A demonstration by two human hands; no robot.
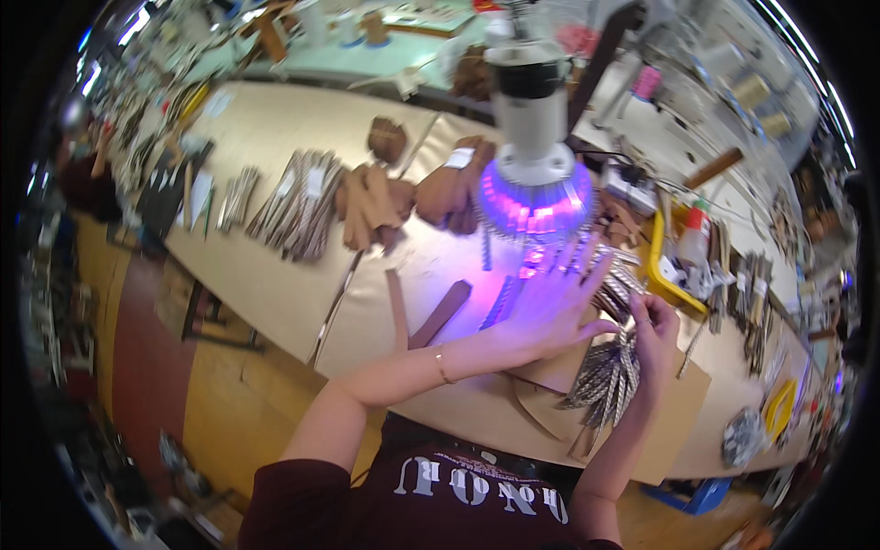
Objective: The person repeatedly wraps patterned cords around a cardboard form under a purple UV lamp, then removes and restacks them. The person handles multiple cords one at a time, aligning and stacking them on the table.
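My left hand (557,307) reaches across under the lamp, palm down, its fingers stretched out and apart. Its fingertips lie beside or over the upper end of a bundle of silver-grey braided straps (600,380); whether they touch it I cannot tell. At the bundle's narrow middle, my right hand (654,332) has its fingers closed on the straps, whose loose ends fan out below. A lamp with a glowing violet ring (534,197) stands just above my left hand. Left of that hand lie a brown strip (442,313) and a blue-lit braided strap (498,302).
Brown strap bundles (370,206) and a braided strap bundle (298,203) lie on the table (275,284) to the left. A yellow bin (656,261) with a bottle stands at right. Cardboard (683,412) lies under my right forearm. A person's arm (99,160) shows far left.
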